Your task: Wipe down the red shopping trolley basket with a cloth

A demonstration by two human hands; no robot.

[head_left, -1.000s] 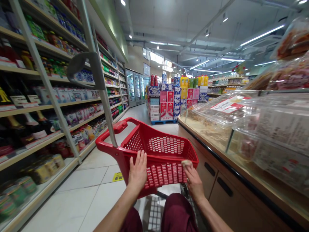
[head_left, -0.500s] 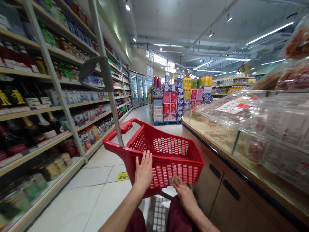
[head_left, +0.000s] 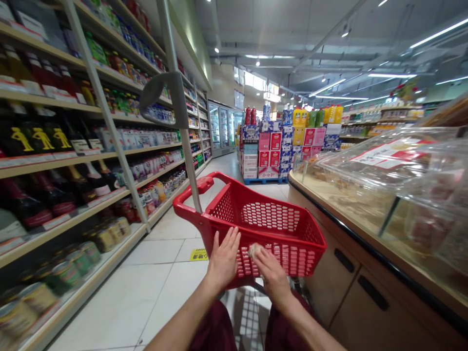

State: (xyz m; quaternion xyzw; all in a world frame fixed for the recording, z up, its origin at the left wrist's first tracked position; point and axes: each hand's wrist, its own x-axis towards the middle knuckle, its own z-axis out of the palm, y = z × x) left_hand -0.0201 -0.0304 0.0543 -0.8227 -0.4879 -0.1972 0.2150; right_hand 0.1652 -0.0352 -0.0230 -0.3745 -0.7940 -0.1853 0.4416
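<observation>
A red plastic shopping cart stands in front of me, its perforated basket empty and its side turned towards me. My left hand lies flat against the basket's near side below the rim, fingers extended and holding nothing. To its right, my right hand presses a small crumpled whitish cloth against the slotted side wall. Most of the cloth is hidden under the fingers. A grey metal pole rises by the cart's handle end, with a grey plastic bracket on it.
Shelves of bottles and cans line the left side. Close on the right is a display counter with clear plastic food boxes. Stacked drink cartons stand on a blue pallet ahead. A yellow sticker marks the tiled floor.
My right hand has moved up and left along the basket's side with the cloth, closer to my left hand. My left hand stays on the basket. The whole view has shifted slightly.
</observation>
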